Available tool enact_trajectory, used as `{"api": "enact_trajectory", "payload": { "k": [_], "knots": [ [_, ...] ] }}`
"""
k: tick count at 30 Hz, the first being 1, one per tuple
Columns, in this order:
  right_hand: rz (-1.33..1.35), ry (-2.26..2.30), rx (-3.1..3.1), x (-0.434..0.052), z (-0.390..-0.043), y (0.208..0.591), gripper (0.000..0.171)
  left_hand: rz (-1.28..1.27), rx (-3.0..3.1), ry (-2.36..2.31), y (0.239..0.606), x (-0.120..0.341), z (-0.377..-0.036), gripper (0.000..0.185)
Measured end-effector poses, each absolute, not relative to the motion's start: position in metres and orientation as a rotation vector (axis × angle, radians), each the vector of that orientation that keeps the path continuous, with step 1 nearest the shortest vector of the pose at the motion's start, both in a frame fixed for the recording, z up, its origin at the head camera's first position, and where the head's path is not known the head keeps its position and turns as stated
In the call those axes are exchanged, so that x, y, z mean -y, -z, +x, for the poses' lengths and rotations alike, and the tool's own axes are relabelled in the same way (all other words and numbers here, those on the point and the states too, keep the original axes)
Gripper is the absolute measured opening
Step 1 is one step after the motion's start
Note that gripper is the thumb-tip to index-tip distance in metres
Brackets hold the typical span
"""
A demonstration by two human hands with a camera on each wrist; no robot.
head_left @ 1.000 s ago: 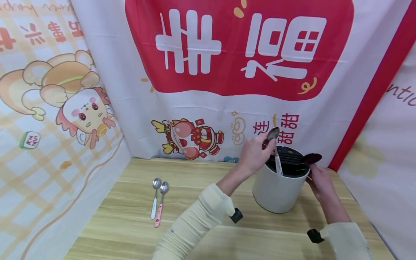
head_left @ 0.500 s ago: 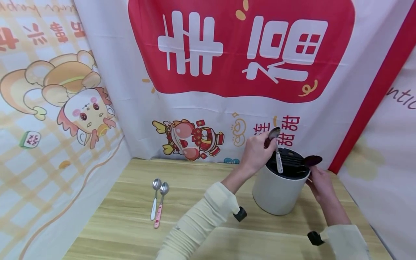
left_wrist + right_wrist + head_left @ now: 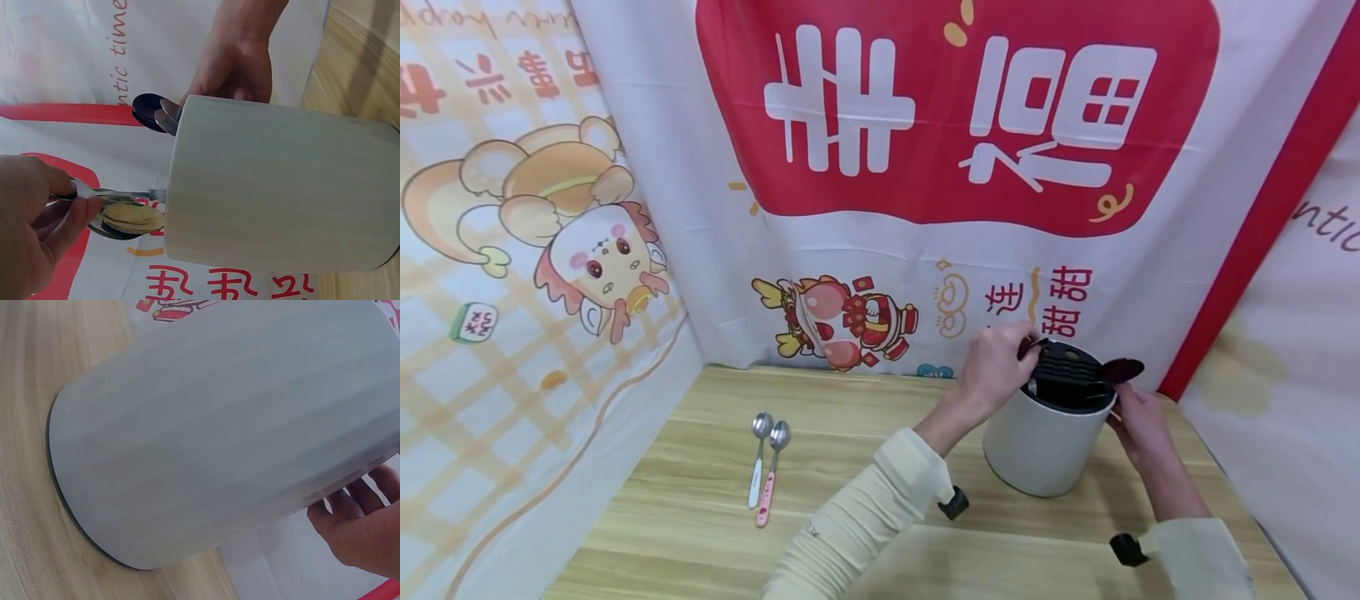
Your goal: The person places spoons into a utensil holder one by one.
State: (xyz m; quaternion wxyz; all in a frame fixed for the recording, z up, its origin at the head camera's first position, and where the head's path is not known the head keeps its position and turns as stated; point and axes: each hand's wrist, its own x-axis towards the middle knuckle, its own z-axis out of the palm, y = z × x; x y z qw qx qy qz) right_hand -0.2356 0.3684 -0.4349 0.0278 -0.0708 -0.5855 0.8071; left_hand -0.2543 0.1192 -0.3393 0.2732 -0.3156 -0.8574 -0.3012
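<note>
My left hand pinches a spoon near its bowl, just above the rim of a cream cylindrical utensil holder. In the left wrist view the spoon's handle points down into the holder, where its lower end is hidden. My right hand holds the holder's right side, and the right wrist view shows its bent fingers against the wall. A dark spoon sticks out beside that hand. Gold-coloured spoon bowls stand out of the holder near my left fingers.
Two metal spoons lie side by side at the left of the wooden table, one with a white handle, one with a pink handle. A black slotted insert fills the holder's top. Printed cloths hang behind and at the sides.
My left hand has moved down with the spoon, and its white patterned handle has gone from above the rim into the holder. My right hand has stayed on the holder's side.
</note>
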Motion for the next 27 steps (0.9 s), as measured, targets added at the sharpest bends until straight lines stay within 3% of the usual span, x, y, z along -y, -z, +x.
{"api": "enact_trajectory", "payload": {
  "k": [13,27],
  "knots": [
    [-0.163,-2.488,1.786,-0.367,-0.234,0.435,0.034,-0.903,2.337,0.632,0.350,-0.119,-0.251,0.007],
    [-0.233,-2.488,1.815,-0.369,-0.238,0.436,0.032,-0.853,2.364,0.778,0.357,-0.096,-0.250,0.004]
  ]
}}
